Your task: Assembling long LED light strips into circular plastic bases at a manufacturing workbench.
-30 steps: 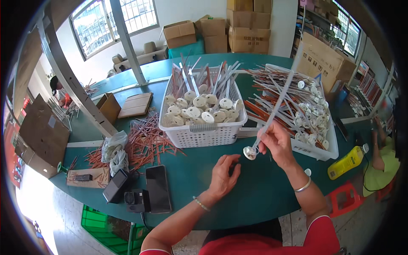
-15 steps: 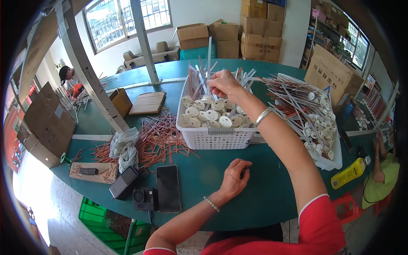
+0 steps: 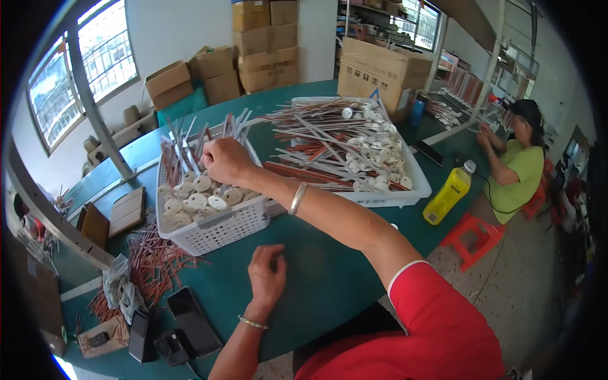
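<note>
My right hand (image 3: 225, 163), with a metal bangle on its wrist, is closed above the far part of a white perforated plastic basket (image 3: 221, 234). Its fingertips are turned away, so what they pinch is hidden. Thin grey and reddish strips (image 3: 187, 149) stand up in the basket around that hand. White round discs with holes (image 3: 201, 183) fill the basket's near part, below my right hand. On the green table (image 3: 316, 278), in front of the basket, my left hand (image 3: 267, 273) rests with loosely curled fingers and nothing visible in it. A beaded bracelet circles its wrist.
A white tray (image 3: 415, 190) of strips and discs stands right of the basket, near a yellow bottle (image 3: 448, 193). Short reddish strips (image 3: 155, 259) lie left, beside a plastic bag (image 3: 120, 285) and a phone (image 3: 193, 320). Another person (image 3: 519, 168) sits at the right.
The view has swung right, bringing the seated person and the whole tray further in. My right hand stays over the basket; the upright strip above it no longer shows. My left hand stays on the table.
</note>
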Motion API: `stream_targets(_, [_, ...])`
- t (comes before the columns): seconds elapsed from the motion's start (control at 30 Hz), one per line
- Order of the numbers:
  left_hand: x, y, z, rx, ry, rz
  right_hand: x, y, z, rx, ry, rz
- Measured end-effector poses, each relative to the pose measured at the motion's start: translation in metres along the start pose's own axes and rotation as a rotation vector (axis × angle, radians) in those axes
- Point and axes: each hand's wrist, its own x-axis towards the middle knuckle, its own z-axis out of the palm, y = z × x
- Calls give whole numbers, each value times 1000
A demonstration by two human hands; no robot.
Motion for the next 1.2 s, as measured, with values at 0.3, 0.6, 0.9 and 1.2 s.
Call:
stream_targets(0.3, [5, 7, 14, -20, -30, 66, -38, 169, -223, -468, -163, 241])
stream_targets(0.6, [4, 3, 11, -3, -43, 13, -86, 182, -294, -538, -507, 395])
stream_targets(0.9, [5, 5, 12, -16, -28, 19, -91, 183, -305, -464, -566, 336])
stream_targets(1.2, [6, 7, 12, -13, -34, 24, -94, 166, -317, -434, -501, 354])
